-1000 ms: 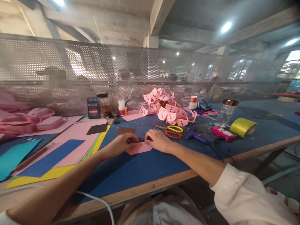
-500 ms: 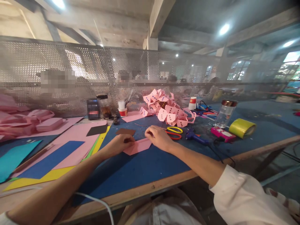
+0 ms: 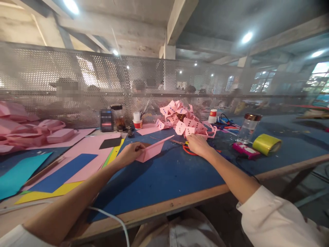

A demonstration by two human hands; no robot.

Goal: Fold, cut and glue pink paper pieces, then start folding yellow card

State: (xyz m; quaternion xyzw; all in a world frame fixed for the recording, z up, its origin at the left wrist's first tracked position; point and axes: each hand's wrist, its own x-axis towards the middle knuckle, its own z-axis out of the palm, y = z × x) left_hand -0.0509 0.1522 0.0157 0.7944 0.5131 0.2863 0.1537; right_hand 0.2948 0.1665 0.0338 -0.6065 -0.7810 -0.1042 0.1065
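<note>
The left hand (image 3: 135, 152) pinches the creased pink sheet (image 3: 154, 150) at its left end, holding it tilted over the table (image 3: 164, 187). The right hand (image 3: 198, 144) is at the handles of the scissors (image 3: 189, 151), right of the sheet; whether it grips them cannot be told. The step appears to be tool pickup; next, secure the handles.

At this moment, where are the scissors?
In the head view, the scissors lie on the blue table, right of centre, partly hidden by the right hand, with the pink paper pile behind.
</note>
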